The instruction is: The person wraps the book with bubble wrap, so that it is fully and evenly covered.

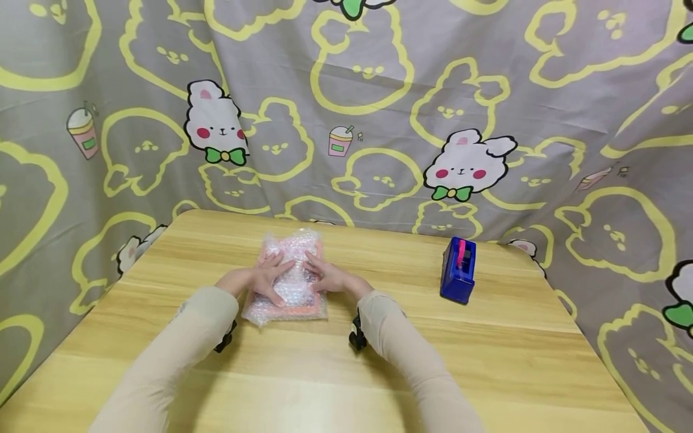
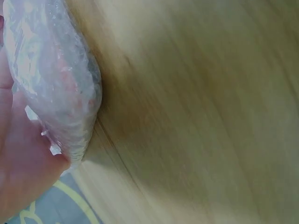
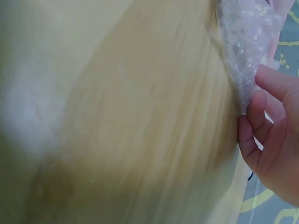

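Note:
A flat pinkish-orange rectangular item wrapped in clear bubble wrap (image 1: 295, 288) lies on the wooden table, left of its middle. My left hand (image 1: 266, 279) rests across the left part of the wrapping with spread fingers. On the opposite side, my right hand (image 1: 327, 275) touches the wrapping's right edge, its fingers reaching over the top. The left wrist view has the bulging side of the bubble wrap (image 2: 60, 84) against the palm. Seen from the right wrist, the lower fingers of my right hand (image 3: 275, 126) bend loosely by the wrap's corner, close to the tabletop.
A blue tape dispenser (image 1: 457, 270) with a pink-red part stands on the right side of the table (image 1: 520, 337). Behind the table hangs a grey curtain (image 1: 373, 132) with yellow outlines and white rabbit prints. Dark wrist devices sit under both sleeves.

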A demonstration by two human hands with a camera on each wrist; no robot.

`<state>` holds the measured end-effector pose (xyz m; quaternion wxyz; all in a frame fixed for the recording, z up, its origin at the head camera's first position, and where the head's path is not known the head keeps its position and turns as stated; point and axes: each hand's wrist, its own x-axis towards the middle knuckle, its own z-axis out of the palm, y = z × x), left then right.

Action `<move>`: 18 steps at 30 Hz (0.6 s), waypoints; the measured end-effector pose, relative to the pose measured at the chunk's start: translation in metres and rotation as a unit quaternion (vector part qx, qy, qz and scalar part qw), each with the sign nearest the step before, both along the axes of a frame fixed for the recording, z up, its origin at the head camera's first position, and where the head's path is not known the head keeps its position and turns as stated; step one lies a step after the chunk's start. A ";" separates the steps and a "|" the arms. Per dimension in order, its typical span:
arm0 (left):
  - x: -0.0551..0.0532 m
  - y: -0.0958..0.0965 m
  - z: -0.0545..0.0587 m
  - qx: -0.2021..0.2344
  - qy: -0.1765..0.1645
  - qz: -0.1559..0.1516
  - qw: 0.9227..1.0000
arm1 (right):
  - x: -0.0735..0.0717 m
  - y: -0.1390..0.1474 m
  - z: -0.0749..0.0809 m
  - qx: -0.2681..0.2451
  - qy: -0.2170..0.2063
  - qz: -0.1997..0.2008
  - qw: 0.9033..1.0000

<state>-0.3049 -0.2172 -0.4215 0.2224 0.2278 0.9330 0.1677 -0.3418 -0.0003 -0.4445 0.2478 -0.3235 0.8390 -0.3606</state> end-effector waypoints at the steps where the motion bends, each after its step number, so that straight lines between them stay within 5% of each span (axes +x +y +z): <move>1: -0.002 -0.001 0.001 0.002 0.004 -0.002 1.000 | -0.002 0.000 0.000 0.002 0.006 -0.003 1.000; 11: -0.021 0.001 0.005 -0.003 0.022 -0.019 1.000 | -0.014 0.019 0.000 -0.037 -0.014 -0.005 0.999; 18: -0.017 -0.017 0.000 0.044 0.029 -0.001 0.999 | -0.003 0.046 0.003 -0.031 -0.021 -0.004 0.999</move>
